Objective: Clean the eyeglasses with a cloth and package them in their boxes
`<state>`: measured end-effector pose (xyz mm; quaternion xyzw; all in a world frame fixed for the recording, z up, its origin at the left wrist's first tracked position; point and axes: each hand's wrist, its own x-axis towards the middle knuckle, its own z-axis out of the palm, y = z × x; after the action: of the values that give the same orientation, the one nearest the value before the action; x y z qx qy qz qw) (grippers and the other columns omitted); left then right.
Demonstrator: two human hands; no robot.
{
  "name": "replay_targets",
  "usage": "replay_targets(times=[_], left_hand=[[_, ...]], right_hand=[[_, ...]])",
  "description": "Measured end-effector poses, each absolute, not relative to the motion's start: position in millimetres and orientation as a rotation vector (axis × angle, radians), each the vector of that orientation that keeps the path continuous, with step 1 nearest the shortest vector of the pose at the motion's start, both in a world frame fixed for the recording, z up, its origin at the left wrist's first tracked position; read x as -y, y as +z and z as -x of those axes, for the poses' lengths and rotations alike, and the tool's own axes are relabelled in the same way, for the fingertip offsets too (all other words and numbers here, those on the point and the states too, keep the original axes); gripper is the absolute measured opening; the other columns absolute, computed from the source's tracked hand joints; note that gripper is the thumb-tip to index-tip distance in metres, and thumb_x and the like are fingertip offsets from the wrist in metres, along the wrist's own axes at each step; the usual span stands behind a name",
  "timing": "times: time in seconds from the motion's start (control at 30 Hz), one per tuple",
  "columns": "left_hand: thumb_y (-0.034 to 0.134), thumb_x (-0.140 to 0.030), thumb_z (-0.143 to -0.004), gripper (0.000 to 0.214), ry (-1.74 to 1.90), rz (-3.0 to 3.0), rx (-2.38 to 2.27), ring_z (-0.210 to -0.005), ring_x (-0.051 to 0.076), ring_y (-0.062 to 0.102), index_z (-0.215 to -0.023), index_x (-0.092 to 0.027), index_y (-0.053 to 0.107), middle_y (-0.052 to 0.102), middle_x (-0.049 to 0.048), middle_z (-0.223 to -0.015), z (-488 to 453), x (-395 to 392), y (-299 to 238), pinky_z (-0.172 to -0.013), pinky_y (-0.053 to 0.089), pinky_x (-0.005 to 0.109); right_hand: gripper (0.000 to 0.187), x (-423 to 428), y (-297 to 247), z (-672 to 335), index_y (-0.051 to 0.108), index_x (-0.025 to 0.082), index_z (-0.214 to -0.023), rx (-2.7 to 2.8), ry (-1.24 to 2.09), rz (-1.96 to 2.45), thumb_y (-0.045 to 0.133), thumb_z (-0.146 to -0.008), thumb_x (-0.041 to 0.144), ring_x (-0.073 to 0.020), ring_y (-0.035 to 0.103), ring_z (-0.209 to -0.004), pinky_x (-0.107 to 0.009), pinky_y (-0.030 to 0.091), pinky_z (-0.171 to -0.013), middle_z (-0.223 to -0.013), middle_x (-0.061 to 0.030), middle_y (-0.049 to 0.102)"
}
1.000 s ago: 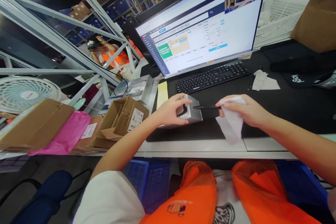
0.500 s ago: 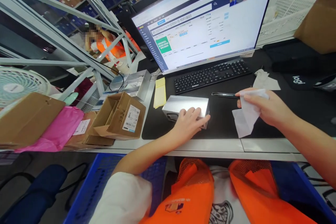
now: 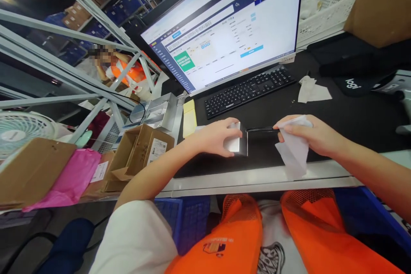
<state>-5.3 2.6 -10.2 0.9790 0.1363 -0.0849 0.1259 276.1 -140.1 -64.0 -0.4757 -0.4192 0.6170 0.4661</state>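
Box [image 3: 237, 144]: silver, on or just above the black mat [image 3: 266, 113] on the bench [image 3: 257, 175]; the exact contact could not be told.
Left grip [image 3: 216, 138]: closed around the box, thumb on the near side, fingers over the far side; the box's right end stuck out past them.
Right grip [image 3: 316, 134]: closed on a thin black tool [image 3: 261, 129] and white paper [image 3: 293, 156], which hung loose.
Tool: pointed left at the box's right end; whether they touched was unclear.
Handling: the box seemed light, stiff and rather slippery, best held across its 2 long sides; the paper looked limp and easily torn.
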Motion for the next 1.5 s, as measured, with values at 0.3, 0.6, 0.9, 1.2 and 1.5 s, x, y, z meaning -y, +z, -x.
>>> replay_targets(times=[0.3, 0.6, 0.9, 1.2, 1.5], left_hand=[[0.088, -0.044, -0.065, 0.056, 0.212, -2.741, -0.611, -0.131, 0.033, 0.052, -0.112, -0.024, 0.066, 0.043, 0.0122, -0.150, 37, 2, 6, -0.113, 0.046, 0.048], [0.087, -0.047, -0.066, 0.056, 0.275, -2.749, -0.629, -0.131, 0.033, 0.051, -0.112, -0.024, 0.066, 0.043, 0.0123, -0.150, 46, 8, 3, -0.113, 0.046, 0.049], [0.087, -0.043, -0.066, 0.055, 0.239, -2.756, -0.611, -0.119, 0.029, 0.058, -0.113, -0.024, 0.067, 0.042, 0.0124, -0.149, 38, 11, 0, -0.106, 0.051, 0.046], [0.088, -0.045, -0.065, 0.056, 0.311, -2.759, -0.640, -0.117, 0.029, 0.060, -0.112, -0.023, 0.067, 0.042, 0.0130, -0.148, 45, 15, 3, -0.105, 0.052, 0.046], [0.086, -0.047, -0.068, 0.069, 0.277, -2.767, -0.561, -0.128, 0.032, 0.055, -0.129, -0.025, 0.063, 0.042, 0.0144, -0.150, 33, 13, -5, -0.108, 0.050, 0.047]], right_hand=[[0.038, 138, -50, -256, 0.072, 0.018, -0.099, 1.169, 1.532, 0.949, 0.075, -0.083, 0.052, -0.0154, 0.061, -0.063, -0.024, 0.041, -0.054, -0.076, -0.0053, 0.070], [0.038, 136, -30, -243, 0.075, 0.021, -0.102, 1.398, 1.411, 1.089, 0.071, -0.085, 0.055, -0.0182, 0.064, -0.073, -0.026, 0.047, -0.062, -0.081, -0.0057, 0.072], [0.045, 120, 1, -243, 0.076, 0.018, -0.100, 1.366, 1.446, 1.223, 0.071, -0.077, 0.057, -0.0173, 0.061, -0.060, -0.027, 0.043, -0.051, -0.073, -0.0061, 0.071], [0.054, 120, -22, -249, 0.073, 0.014, -0.105, 1.237, 1.519, 1.191, 0.074, -0.078, 0.061, -0.0156, 0.061, -0.061, -0.024, 0.040, -0.050, -0.080, -0.0085, 0.072], [0.047, 127, 6, -230, 0.076, 0.016, -0.093, 1.505, 1.124, 1.340, 0.061, -0.088, 0.061, -0.0145, 0.055, -0.059, -0.026, 0.037, -0.052, -0.068, -0.0038, 0.064]])
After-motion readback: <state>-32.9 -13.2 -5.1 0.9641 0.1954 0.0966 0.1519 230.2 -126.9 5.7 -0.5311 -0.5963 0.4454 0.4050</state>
